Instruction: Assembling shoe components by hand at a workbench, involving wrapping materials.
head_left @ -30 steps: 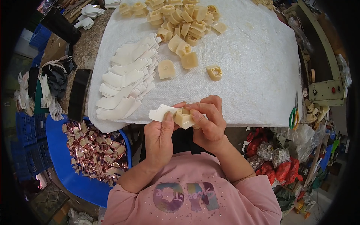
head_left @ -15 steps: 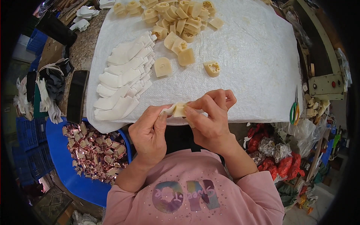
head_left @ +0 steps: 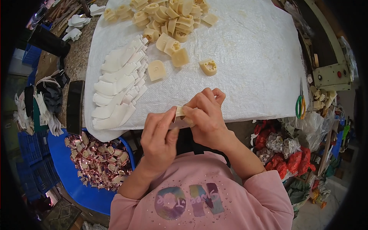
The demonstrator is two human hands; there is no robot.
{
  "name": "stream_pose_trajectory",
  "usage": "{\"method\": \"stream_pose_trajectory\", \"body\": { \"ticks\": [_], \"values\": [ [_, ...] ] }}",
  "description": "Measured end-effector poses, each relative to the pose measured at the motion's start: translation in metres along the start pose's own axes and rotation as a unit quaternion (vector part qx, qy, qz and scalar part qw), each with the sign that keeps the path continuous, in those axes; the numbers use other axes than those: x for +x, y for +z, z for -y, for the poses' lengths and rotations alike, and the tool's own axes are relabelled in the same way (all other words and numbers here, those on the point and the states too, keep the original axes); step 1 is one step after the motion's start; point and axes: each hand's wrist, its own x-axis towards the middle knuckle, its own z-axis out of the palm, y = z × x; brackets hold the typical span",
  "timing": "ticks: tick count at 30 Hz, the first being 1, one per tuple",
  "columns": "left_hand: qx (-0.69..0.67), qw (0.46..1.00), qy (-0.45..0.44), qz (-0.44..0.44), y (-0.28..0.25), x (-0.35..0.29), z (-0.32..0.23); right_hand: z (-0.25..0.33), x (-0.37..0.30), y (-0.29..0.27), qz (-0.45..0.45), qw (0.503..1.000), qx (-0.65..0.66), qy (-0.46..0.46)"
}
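Observation:
Just off the near edge of the white table cover, my right hand [head_left: 207, 119] pinches a small cream heel-shaped plastic piece [head_left: 179, 111]. My left hand [head_left: 159, 132] meets it from the other side, fingertips on the piece's left end and thumb lower down. A pale strip is partly visible there; fingers hide most of it. On the cover at left, white curved strips [head_left: 115, 84] lie fanned in overlapping rows. Beyond my hands sits a single hollow cream heel piece [head_left: 207, 67], with a heap of similar pieces [head_left: 168, 19] at the far side.
Below left stands a blue tub [head_left: 82, 191] filled with shiny pinkish metallic pieces [head_left: 101, 163]. A dark phone [head_left: 75, 107] lies at the table's left edge near a black cylinder [head_left: 50, 41]. Scissors [head_left: 300, 105] with green and orange handles rest at the right edge. Red bags [head_left: 295, 163] lie below right.
My left fingers have shifted right and up along the cream piece, and the left thumb has dropped away from the fingertips. The right hand has moved slightly left. The view has shifted a little.

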Motion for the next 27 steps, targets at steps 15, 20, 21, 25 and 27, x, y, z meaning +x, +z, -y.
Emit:
{"method": "stream_pose_trajectory", "body": {
  "ticks": [15,20,21,25,27],
  "values": [
    [-0.099,0.992,0.078,0.02,0.009,0.002,0.024,-0.004,-0.005,0.0,0.035,0.975,0.219,-0.001],
    [-0.113,0.992,0.054,-0.003,0.009,0.0,0.021,-0.006,-0.006,0.004,0.046,0.971,0.234,-0.017],
    [-0.109,0.992,0.066,-0.016,0.008,0.003,0.018,-0.008,-0.008,0.005,0.001,0.975,0.22,-0.024],
    [-0.039,0.994,0.093,-0.05,-0.001,0.001,0.021,-0.008,-0.006,0.008,-0.052,0.991,0.102,-0.075],
    [-0.06,0.994,0.073,-0.063,-0.003,-0.003,0.028,0.0,0.001,0.001,-0.031,0.992,0.106,-0.054]
  ]
}}
